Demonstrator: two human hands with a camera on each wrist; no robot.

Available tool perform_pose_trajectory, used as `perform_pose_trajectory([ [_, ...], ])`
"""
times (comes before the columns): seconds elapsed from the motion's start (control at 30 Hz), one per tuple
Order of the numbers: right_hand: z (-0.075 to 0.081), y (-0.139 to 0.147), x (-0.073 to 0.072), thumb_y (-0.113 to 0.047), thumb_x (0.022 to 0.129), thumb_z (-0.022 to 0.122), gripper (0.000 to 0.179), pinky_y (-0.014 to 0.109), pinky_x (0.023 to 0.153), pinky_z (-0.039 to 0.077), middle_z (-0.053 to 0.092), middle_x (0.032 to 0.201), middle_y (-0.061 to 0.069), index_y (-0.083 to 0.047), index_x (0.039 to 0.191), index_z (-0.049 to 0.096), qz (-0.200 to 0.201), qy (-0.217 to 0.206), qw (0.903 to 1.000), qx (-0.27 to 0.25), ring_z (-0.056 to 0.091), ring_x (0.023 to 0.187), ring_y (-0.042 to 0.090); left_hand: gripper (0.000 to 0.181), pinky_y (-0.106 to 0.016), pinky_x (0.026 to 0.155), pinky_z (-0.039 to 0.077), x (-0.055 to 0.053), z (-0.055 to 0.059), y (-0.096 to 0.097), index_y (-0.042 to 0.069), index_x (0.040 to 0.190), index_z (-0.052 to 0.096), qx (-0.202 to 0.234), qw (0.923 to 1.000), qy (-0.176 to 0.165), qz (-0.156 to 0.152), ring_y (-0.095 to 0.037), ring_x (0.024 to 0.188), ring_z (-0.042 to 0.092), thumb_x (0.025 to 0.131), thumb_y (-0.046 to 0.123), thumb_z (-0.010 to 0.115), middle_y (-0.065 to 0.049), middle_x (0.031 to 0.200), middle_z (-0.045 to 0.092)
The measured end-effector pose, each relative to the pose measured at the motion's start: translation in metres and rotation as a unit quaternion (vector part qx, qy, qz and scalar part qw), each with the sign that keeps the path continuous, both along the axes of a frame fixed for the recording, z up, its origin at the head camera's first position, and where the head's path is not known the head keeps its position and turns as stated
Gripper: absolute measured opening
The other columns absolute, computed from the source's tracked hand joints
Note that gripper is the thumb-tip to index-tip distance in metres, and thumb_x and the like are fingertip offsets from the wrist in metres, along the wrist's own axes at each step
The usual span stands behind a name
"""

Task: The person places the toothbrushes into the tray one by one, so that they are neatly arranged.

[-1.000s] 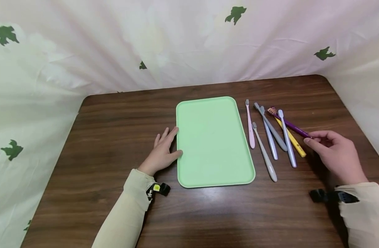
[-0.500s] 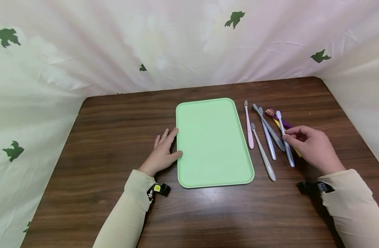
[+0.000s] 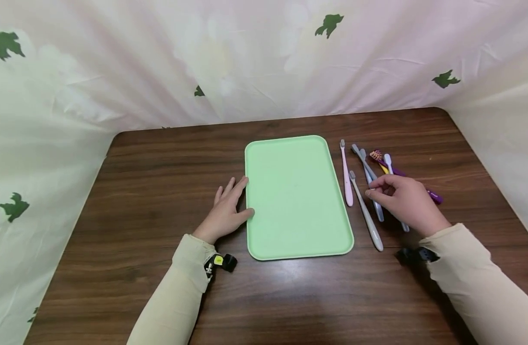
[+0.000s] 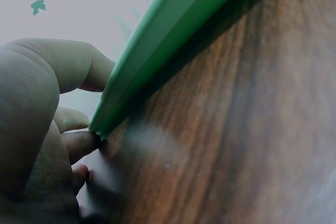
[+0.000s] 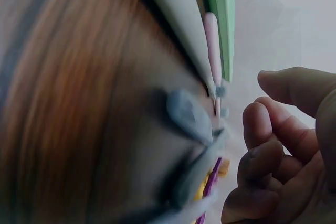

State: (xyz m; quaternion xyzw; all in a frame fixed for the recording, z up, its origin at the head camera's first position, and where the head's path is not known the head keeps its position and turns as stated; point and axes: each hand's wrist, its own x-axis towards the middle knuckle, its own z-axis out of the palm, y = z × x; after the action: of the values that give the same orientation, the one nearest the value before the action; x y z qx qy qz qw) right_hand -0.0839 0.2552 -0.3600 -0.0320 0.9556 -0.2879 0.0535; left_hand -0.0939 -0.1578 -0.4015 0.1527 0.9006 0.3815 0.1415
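Note:
My left hand (image 3: pixel 222 218) rests with straight, spread fingers against the left edge of the green tray (image 3: pixel 298 201). The thumb and a finger touch the tray's side (image 4: pixel 147 51) in the left wrist view. My right hand (image 3: pixel 408 201) hovers over the toothbrushes right of the tray. Its fingers are loosely bent, thumb and forefinger apart, holding nothing. Nearest its fingertips are a dark grey toothbrush (image 3: pixel 359 152) and a blue toothbrush (image 3: pixel 379 212). Partly hidden under the hand are a purple toothbrush (image 3: pixel 434 195), a yellow toothbrush (image 3: pixel 384 169) and a pale lavender toothbrush (image 3: pixel 388 160).
Between the tray and the right hand lie a pink toothbrush (image 3: pixel 348 189) and a light grey toothbrush (image 3: pixel 370 224). All stand on a dark wooden table (image 3: pixel 307 302). A white curtain (image 3: pixel 255 57) with green bird shapes surrounds the far side and both ends.
My right hand has moved left, from the end of the purple toothbrush's handle across the lavender one to above the dark grey and blue ones. The left hand stays at the tray.

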Motion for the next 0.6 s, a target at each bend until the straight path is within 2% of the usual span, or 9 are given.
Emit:
perform_pose_trajectory([
  [0.17,0.002,-0.009,-0.008,-0.027,0.093,0.073,0.023,0.032,0.052,0.042,0.065,0.083,0.006,-0.007,0.102,0.070,0.010,-0.021,0.9997,0.007,0.051,0.066,0.022,0.080,-0.050,0.120,-0.010,-0.001,0.001,-0.002,0.011,0.161,0.020,-0.001,1.0000,0.007,-0.001,-0.024,0.155,0.001,0.095,0.020,0.065,-0.004,0.166,0.021],
  [0.3,0.002,-0.008,-0.012,-0.028,0.093,0.073,0.025,0.033,0.053,0.043,0.065,0.086,0.009,-0.005,0.103,0.071,0.004,-0.018,0.9997,0.018,0.053,0.068,0.023,0.080,-0.049,0.120,-0.010,-0.001,0.003,-0.001,0.011,0.162,0.019,-0.001,1.0000,0.001,-0.003,-0.024,0.155,0.001,0.095,0.021,0.064,-0.004,0.166,0.020],
  [0.5,0.002,-0.004,-0.022,-0.024,0.092,0.072,0.029,0.041,0.064,0.045,0.066,0.098,0.019,0.001,0.106,0.071,-0.017,0.011,0.9983,0.054,0.056,0.077,0.030,0.080,-0.047,0.121,-0.010,-0.001,0.003,-0.001,0.013,0.162,0.019,-0.009,0.9999,-0.008,0.001,-0.021,0.155,0.000,0.096,0.023,0.062,-0.002,0.166,0.020],
  [0.6,0.002,-0.001,-0.027,-0.024,0.093,0.071,0.031,0.047,0.070,0.046,0.064,0.103,0.023,0.003,0.110,0.070,-0.024,0.009,0.9976,0.064,0.057,0.084,0.034,0.080,-0.048,0.121,-0.010,-0.001,0.003,-0.001,0.012,0.162,0.019,-0.008,0.9999,-0.008,0.001,-0.022,0.155,0.000,0.095,0.023,0.062,-0.004,0.166,0.020],
])
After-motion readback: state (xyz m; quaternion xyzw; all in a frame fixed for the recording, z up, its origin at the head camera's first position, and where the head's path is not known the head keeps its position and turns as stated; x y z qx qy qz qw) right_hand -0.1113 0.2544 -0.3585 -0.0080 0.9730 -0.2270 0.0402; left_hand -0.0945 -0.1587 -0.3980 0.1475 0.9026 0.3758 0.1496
